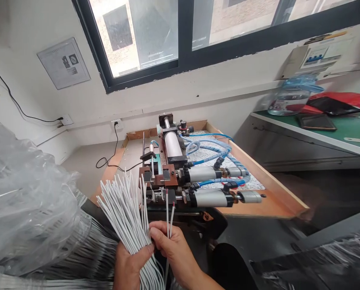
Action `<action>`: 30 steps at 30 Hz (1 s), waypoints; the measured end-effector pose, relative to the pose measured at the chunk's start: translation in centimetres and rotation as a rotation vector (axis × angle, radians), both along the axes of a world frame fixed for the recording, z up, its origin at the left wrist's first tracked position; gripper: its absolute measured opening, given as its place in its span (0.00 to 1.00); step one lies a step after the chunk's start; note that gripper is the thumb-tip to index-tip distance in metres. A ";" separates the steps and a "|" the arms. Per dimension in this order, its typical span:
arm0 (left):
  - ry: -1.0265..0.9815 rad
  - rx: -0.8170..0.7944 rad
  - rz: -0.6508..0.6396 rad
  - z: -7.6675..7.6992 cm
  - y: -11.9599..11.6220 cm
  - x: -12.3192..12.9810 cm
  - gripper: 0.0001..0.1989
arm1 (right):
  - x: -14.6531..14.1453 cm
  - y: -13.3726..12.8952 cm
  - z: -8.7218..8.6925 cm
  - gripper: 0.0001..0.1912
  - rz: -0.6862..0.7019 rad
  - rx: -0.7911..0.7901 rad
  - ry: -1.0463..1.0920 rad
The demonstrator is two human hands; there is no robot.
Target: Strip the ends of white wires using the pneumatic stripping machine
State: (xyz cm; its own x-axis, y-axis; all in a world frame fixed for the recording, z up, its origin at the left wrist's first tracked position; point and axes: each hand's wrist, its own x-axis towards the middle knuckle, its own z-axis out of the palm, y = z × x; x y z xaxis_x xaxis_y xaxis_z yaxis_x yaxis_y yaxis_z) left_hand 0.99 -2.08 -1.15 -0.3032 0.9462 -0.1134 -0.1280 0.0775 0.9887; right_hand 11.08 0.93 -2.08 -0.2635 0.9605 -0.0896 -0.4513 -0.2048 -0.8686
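My left hand is wrapped round a thick bundle of white wires, whose loose ends fan out up and to the left. Close against its right side, my right hand is closed, thumb and index finger pinching near the bundle's edge. Two separate white wires with dark reddish tips stick up between the fingers of that hand. Just beyond the wire ends stands a pneumatic machine with silver cylinders, black fittings and brown blocks. Neither hand touches it. The lower part of the bundle runs out of the picture.
The machine sits in a wood-edged tray with blue air hoses. Plastic-covered wire bundles crowd the left. At right, a green-topped table bears a water jug, a red bag and a dark flat object.
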 end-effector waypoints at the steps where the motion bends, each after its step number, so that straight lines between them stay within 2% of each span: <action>1: -0.005 -0.003 0.010 0.1 0.0 0.1 0.14 | 0.0 0.0 -0.1 0.10 0.002 0.014 -0.012; 8: -0.028 -0.082 0.102 -0.8 -0.2 -0.5 0.09 | 0.4 -0.3 -1.3 0.13 -0.101 -0.073 -0.042; 13: -0.054 -0.144 0.086 -1.4 -0.1 -1.3 0.08 | 0.6 -0.6 -2.1 0.14 -0.028 -0.153 -0.041; 21: -0.112 -0.140 0.066 -1.5 -0.1 -1.2 0.07 | 0.7 0.0 -1.3 0.13 0.016 -0.222 0.040; 23: -0.124 -0.142 0.072 -1.3 -0.1 -1.1 0.07 | 0.7 0.2 -0.9 0.14 0.025 -0.202 0.034; 27: -0.092 -0.081 0.071 -0.3 -0.2 -0.4 0.08 | 0.3 0.4 -0.2 0.11 0.107 -0.061 0.009; 30: -0.088 -0.034 0.067 0.3 -0.1 0.0 0.12 | 0.0 0.2 0.1 0.11 0.060 -0.003 -0.004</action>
State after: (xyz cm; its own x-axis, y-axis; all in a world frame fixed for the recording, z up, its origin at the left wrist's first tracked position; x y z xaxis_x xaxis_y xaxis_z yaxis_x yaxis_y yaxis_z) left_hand 1.03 -2.22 -0.89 -0.3529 0.9192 -0.1746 -0.2206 0.0996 0.9703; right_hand 11.04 1.17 -1.99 -0.3201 0.9428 -0.0934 -0.4343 -0.2336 -0.8700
